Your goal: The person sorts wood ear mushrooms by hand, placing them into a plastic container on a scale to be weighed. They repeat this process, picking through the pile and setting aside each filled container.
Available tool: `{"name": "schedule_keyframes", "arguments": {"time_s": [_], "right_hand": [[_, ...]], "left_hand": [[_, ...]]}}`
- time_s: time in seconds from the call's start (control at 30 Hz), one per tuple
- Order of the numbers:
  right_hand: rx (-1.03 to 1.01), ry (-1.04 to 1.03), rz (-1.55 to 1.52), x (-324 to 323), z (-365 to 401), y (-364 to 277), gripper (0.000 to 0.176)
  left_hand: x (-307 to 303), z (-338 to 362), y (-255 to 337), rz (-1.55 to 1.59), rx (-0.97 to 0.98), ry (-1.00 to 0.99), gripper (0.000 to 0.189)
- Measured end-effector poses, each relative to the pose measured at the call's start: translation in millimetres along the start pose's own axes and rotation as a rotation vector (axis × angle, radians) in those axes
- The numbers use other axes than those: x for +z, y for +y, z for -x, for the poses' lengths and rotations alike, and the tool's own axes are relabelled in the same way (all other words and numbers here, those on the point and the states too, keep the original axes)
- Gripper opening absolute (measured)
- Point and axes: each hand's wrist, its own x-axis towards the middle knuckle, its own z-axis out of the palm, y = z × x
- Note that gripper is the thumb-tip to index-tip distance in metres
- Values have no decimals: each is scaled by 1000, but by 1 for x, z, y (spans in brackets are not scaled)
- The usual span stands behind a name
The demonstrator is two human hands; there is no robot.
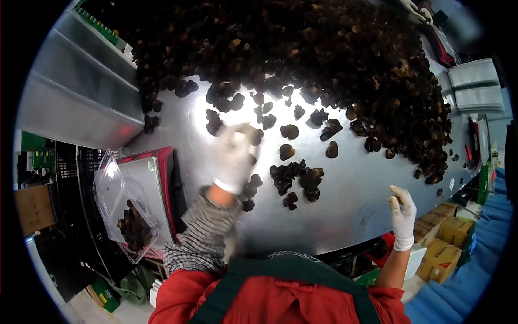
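Dark brown wood ear mushrooms (302, 48) lie in a big heap on the metal table (345, 210), with loose pieces scattered in front. My left hand (234, 154), in a white glove, is smeared by motion above scattered pieces at the left; whether it holds anything is hidden by the blur. A small cluster of wood ear mushrooms (297, 178) rests between my hands. Close to the table's front right edge, my right hand (403, 216), also gloved, hangs with its fingers bent and slightly apart, with nothing visible in it.
On the left, an open clear plastic clamshell box (110, 200) with some mushrooms sits on a red-edged scale (164, 178). Beyond it rises a metal bin wall (81, 81). Stacked clear trays (475, 83) and another person's gloved hands (415, 9) are at the far right; cardboard boxes (440, 259) stand below.
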Motion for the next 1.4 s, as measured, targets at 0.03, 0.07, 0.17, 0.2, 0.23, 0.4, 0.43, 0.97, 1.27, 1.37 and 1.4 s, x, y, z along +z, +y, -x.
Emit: {"name": "schedule_keyframes", "arguments": {"time_s": [0.03,0.07,0.17,0.2,0.23,0.4,0.43,0.97,1.27,1.37,1.4], "right_hand": [[13,30,-2,-3,2,7,23],[-76,32,59,-7,4,12,23],[-26,65,44,-17,12,8,23],[-4,91,38,-21,15,6,22],[18,117,32,-25,17,4,22],[111,155,-50,-38,39,24,22],[62,166,11,-33,41,27,21],[-259,-149,507,187,-150,-86,68],[-756,-518,43,193,-28,-140,50],[-570,-408,3,190,-125,-158,44],[-566,-277,15,186,-156,-166,45]], "left_hand": [[22,21,-19,182,-31,-106,15],[42,47,-6,110,82,-248,13],[105,129,-2,137,249,-759,17],[123,154,-8,193,430,-940,33],[123,171,2,180,393,-998,49],[47,88,-4,-62,398,-418,35],[24,61,-14,-247,376,-194,39],[-89,-13,-114,-922,310,126,65],[-83,-15,-122,-959,356,97,69],[-82,-14,-119,-933,326,106,67],[-82,-14,-121,-946,335,123,64]]}}
